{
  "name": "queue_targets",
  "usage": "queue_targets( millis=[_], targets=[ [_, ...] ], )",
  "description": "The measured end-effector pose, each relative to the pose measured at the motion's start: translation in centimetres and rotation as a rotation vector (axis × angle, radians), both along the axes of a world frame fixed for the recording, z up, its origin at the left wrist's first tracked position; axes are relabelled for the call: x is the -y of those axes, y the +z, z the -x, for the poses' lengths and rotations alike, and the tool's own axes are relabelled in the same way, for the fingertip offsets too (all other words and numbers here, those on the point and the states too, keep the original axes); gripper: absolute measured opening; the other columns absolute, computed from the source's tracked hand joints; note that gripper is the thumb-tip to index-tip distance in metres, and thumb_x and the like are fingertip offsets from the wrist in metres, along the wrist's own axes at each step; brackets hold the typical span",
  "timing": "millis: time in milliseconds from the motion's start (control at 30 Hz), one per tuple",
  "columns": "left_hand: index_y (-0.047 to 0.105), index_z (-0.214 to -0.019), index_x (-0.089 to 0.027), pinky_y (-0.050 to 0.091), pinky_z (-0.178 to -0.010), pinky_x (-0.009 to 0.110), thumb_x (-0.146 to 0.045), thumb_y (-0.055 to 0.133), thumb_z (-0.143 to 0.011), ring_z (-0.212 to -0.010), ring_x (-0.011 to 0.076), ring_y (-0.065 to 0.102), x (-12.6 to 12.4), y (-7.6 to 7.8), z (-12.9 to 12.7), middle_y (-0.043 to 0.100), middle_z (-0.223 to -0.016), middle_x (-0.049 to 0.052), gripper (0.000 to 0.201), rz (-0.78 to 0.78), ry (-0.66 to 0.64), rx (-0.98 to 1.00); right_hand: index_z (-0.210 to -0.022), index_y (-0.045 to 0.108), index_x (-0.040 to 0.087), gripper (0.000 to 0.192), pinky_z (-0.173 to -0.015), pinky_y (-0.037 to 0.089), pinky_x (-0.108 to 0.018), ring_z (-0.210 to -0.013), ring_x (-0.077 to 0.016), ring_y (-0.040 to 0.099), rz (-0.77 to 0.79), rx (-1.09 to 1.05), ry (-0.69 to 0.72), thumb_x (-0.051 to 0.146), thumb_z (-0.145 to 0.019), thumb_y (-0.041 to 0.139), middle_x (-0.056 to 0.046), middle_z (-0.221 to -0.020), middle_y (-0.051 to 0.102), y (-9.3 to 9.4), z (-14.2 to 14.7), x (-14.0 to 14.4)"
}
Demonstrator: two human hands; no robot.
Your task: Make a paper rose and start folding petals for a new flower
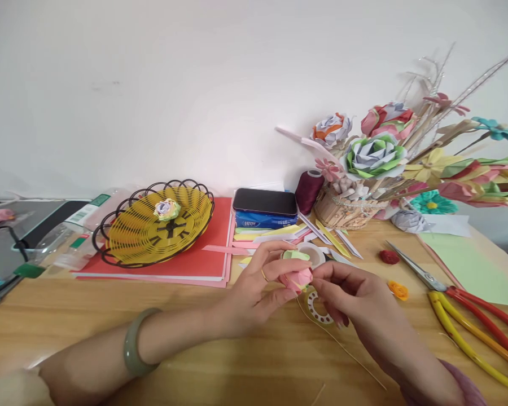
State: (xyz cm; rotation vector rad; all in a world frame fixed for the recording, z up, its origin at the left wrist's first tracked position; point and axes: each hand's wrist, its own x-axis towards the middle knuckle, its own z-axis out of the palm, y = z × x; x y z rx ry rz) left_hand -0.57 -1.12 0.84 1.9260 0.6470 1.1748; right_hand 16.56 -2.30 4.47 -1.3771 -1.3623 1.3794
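Because it is folded from thin pink and green paper, the small paper flower (297, 273) held just above the near middle of the worktop (195, 344) looks very light, soft-edged and easy to crush, so it probably wants a gentle pinch at its firmer base or along the folded body rather than on the loose petal tips. The left hand (254, 287) cups it from the left, its grip closed lightly around the pink part with thumb and fingers, a ring showing on one finger and a pale green bangle (138, 349) on the wrist. The right hand (351, 293) meets it from the right, its grip narrow, fingertips pinching the flower's right edge. A thin pale wire or stem (342, 349) trails from under the flower toward the near right; it appears springy and slight, likely to bend if pulled hard. Just beneath the hands lies a tape roll (319, 307), and another white roll (312, 254) sits just beyond the flower. To the far left a yellow wire basket (122, 237) holds one finished paper bloom on red sheets. A phone (266, 202) rests on a blue pack at the far middle, beside a spool of dark thread (309, 190) and a bouquet of paper flowers (375, 155). Scissors (419, 272) and red-and-yellow-handled pliers (478, 332) lie to the right.
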Motion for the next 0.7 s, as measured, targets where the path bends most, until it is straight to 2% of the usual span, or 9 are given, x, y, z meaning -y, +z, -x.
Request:
queue_targets(
  millis=[100,167,267,400,567,700],
  targets=[
    [0.048,-0.118,-0.034,0.037,-0.097,0.040,-0.011,0.048,-0.083,-0.116,0.0215,0.041,0.0,0.0,-0.3,0.040,-0.117,0.007,0.042,-0.212,0.065,-0.047,-0.065,0.059,0.019,0.009,-0.042,0.032,-0.020,-0.047,-0.0083,0.041,-0.238,0.147,-0.054,0.026,-0.070,0.060,0.004,-0.053,0.048,-0.4,0.2,0.5],
    [0.047,-0.116,-0.032,0.042,-0.093,0.040,-0.012,0.049,-0.084,-0.114,0.0210,0.043,-0.1,-0.2,-0.5,0.041,-0.115,0.007,0.038,-0.311,0.113,-0.044,-0.067,0.059,0.020,0.008,-0.044,0.034,-0.020,-0.050,-0.0090,0.043,-0.273,0.130,-0.055,0.026,-0.071,0.060,0.003,-0.056,0.050,-0.5,0.1,0.7],
    [0.044,-0.115,-0.028,0.045,-0.090,0.040,-0.014,0.048,-0.085,-0.114,0.0197,0.042,-0.4,-0.3,-0.6,0.045,-0.109,0.007,0.034,-0.400,0.134,0.008,-0.071,0.062,0.019,0.014,-0.041,0.031,-0.019,-0.044,-0.0062,0.040,-0.132,-0.054,-0.005,0.033,-0.073,0.061,0.004,-0.055,0.050,-0.5,-0.1,0.5],
    [0.044,-0.112,-0.023,0.043,-0.093,0.041,-0.013,0.045,-0.086,-0.116,0.0193,0.040,-0.6,-0.2,-0.5,0.045,-0.109,0.007,0.027,-0.410,0.090,0.028,-0.074,0.067,0.018,0.017,-0.039,0.027,-0.019,-0.040,-0.0039,0.039,0.051,-0.252,0.047,0.035,-0.073,0.065,0.003,-0.054,0.054,-0.2,-0.7,0.0],
    [0.044,-0.110,-0.021,0.042,-0.094,0.035,-0.017,0.043,-0.088,-0.115,0.0169,0.039,-0.4,0.1,-0.3,0.044,-0.113,0.009,0.022,-0.408,0.105,0.003,-0.075,0.071,0.019,0.015,-0.039,0.025,-0.019,-0.041,-0.0039,0.041,0.149,-0.327,0.136,0.033,-0.070,0.069,0.001,-0.054,0.058,0.1,-1.4,-0.3],
    [0.045,-0.109,-0.021,0.041,-0.096,0.035,-0.017,0.045,-0.087,-0.115,0.0168,0.039,-0.2,0.1,-0.3,0.043,-0.113,0.008,0.022,-0.375,0.118,-0.008,-0.077,0.072,0.018,0.017,-0.039,0.025,-0.018,-0.041,-0.0035,0.040,0.189,-0.299,0.180,0.032,-0.067,0.071,-0.001,-0.056,0.061,0.6,-1.8,-0.7]
  ],
)
